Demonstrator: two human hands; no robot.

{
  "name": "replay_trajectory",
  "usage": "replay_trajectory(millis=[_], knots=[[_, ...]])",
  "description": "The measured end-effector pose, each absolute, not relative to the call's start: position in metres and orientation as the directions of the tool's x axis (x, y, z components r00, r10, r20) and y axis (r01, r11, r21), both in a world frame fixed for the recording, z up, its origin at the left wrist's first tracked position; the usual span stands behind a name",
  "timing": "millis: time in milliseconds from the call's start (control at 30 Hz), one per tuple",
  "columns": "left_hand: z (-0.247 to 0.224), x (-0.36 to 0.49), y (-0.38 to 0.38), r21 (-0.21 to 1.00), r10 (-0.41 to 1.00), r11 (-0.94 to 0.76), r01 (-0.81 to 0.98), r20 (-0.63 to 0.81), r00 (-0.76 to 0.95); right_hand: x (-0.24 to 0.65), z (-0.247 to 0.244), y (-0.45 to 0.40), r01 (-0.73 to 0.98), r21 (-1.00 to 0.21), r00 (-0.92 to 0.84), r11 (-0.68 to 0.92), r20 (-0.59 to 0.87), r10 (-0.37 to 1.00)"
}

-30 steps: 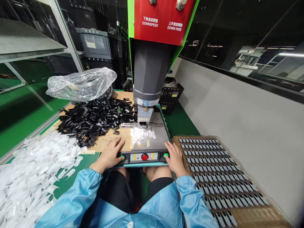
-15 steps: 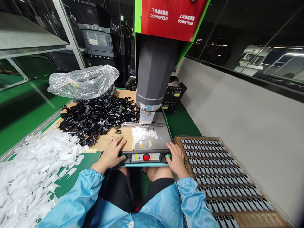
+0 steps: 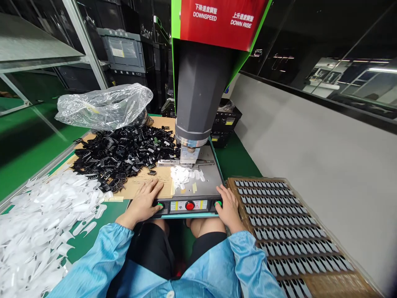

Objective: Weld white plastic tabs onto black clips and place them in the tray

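My left hand (image 3: 144, 201) lies with spread fingers on the front left corner of the machine base (image 3: 204, 182), its thumb on a green button (image 3: 160, 205). At the right corner, my right hand (image 3: 228, 206) rests the same way, its thumb on the other green button (image 3: 218, 203). Neither hand holds anything. Between them sits a red button (image 3: 190, 205). The black press head (image 3: 198, 87) stands over a metal fixture (image 3: 189, 156), its tip down at the fixture. Small white pieces (image 3: 181, 176) lie just in front of it.
Black clips (image 3: 124, 153) are heaped at the left behind a large pile of white pieces (image 3: 46, 223). A clear plastic bag (image 3: 105, 107) lies behind the clips. On the right stands a brown tray (image 3: 335, 285) with rows of grey parts (image 3: 285, 223). Dark crates (image 3: 124, 51) are stacked behind.
The whole view has shifted slightly. Both hands keep their places on the green buttons, and the piles look the same.
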State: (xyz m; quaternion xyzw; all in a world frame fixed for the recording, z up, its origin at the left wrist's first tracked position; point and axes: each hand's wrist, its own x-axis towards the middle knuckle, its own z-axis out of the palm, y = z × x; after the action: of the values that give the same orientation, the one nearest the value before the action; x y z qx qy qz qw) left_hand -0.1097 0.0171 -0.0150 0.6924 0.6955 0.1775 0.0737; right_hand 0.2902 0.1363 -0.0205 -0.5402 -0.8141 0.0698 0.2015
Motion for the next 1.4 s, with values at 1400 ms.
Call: replay_trajectory(millis=[1400], knots=[[0.032, -0.074, 0.218, 0.698, 0.955, -0.206, 0.686, 0.296, -0.014, 0.109, 0.026, 0.262, 0.645, -0.602, -0.347, 0.47, 0.316, 0.883]])
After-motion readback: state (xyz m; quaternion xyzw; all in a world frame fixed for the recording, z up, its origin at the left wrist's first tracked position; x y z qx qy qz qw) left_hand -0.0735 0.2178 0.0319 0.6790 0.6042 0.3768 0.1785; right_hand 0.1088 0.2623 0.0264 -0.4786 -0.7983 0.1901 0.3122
